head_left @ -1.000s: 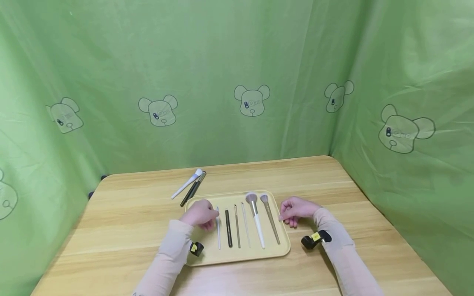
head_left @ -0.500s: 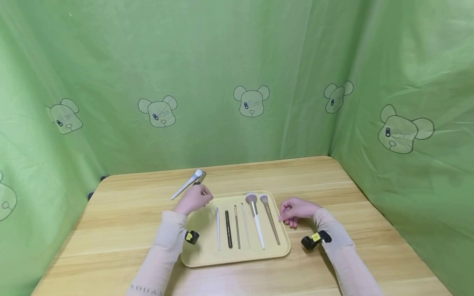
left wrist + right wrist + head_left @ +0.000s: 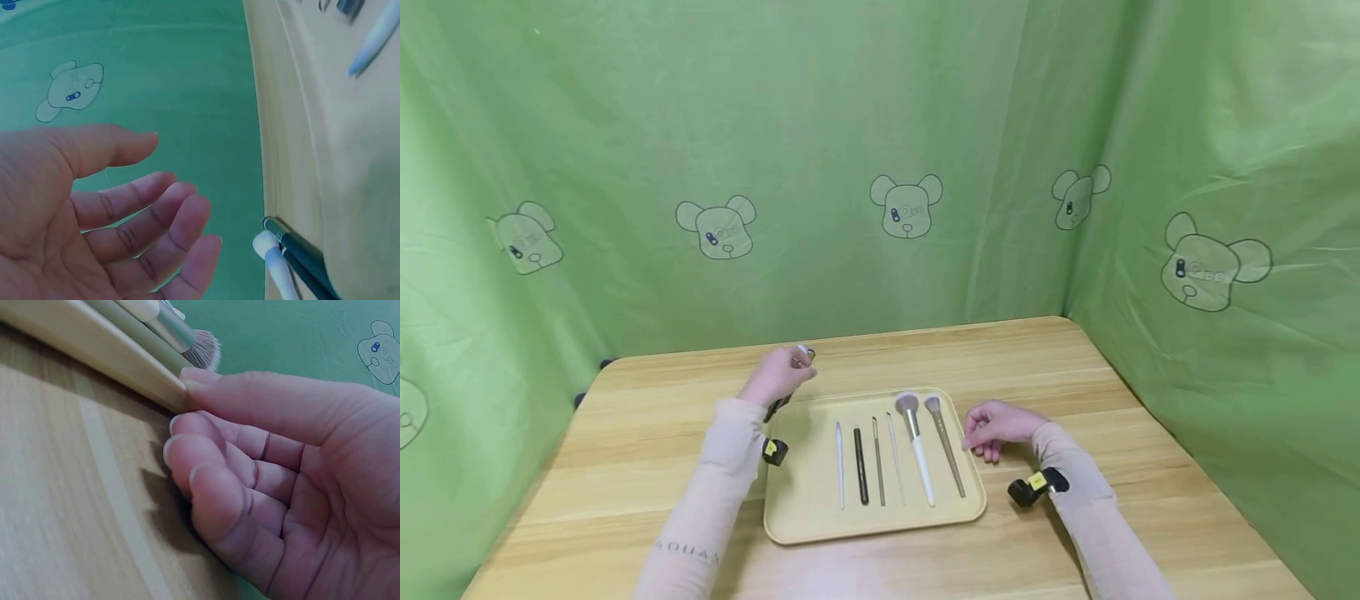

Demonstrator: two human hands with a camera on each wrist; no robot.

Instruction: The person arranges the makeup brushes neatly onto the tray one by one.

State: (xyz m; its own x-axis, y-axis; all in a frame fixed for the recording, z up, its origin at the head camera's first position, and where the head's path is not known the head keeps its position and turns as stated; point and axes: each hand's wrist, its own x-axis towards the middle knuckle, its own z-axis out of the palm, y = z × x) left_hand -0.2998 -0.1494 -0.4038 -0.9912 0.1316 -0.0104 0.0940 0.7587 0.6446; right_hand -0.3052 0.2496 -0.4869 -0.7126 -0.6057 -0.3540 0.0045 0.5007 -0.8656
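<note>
My left hand (image 3: 777,375) hovers over the loose makeup brushes behind the tray's left corner, largely covering them in the head view. Its fingers are loosely bent and hold nothing. In the left wrist view, a white brush (image 3: 279,269) lies beside black brushes (image 3: 299,245). My right hand (image 3: 1002,425) pinches the right rim of the beige tray (image 3: 805,500), thumb on top, fingers curled below. On the tray lie a slim white tool (image 3: 840,467), a black one (image 3: 861,467), a thin brown brush (image 3: 878,467), a white-handled powder brush (image 3: 917,450) and a brown-handled brush (image 3: 945,446).
A wooden table (image 3: 625,467) carries everything. Green curtains (image 3: 820,167) printed with bear heads stand along its back and right side. A thin pale tool (image 3: 896,458) lies between the brown brush and the powder brush.
My left hand has left the slim white tool on the tray, moving back and left to the loose brushes behind the tray. My right hand stays at the rim.
</note>
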